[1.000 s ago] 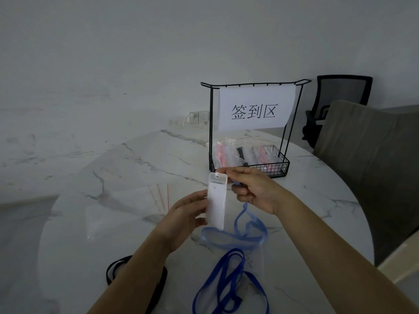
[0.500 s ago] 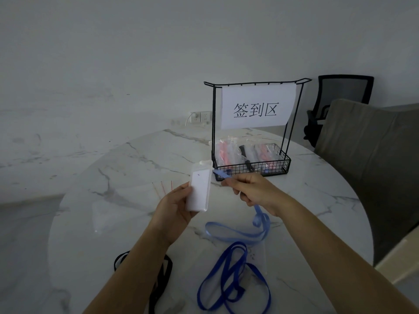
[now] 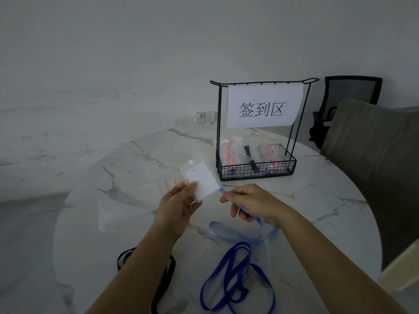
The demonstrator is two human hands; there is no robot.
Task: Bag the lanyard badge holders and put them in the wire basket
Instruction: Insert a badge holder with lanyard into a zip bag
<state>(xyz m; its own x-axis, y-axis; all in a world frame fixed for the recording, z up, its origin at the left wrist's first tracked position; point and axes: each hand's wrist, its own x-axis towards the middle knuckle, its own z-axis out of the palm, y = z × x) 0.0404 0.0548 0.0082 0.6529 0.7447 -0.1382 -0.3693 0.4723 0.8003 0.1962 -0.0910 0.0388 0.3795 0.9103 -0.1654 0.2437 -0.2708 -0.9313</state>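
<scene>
Bench [image 3: 328,200]: open marble at far left and right. Obstacles: wire basket [image 3: 256,172] far right, paper sign [image 3: 264,106] hanging above it; blue lanyard [image 3: 233,293] loops near; black lanyard [image 3: 167,275] near left.

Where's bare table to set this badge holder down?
Bare marble lies right of the right hand, between the wire basket and the table edge, and far side, left of the basket. Crowded: the near edge with the blue lanyard and black lanyard; clear bags lie left of the left hand.
</scene>
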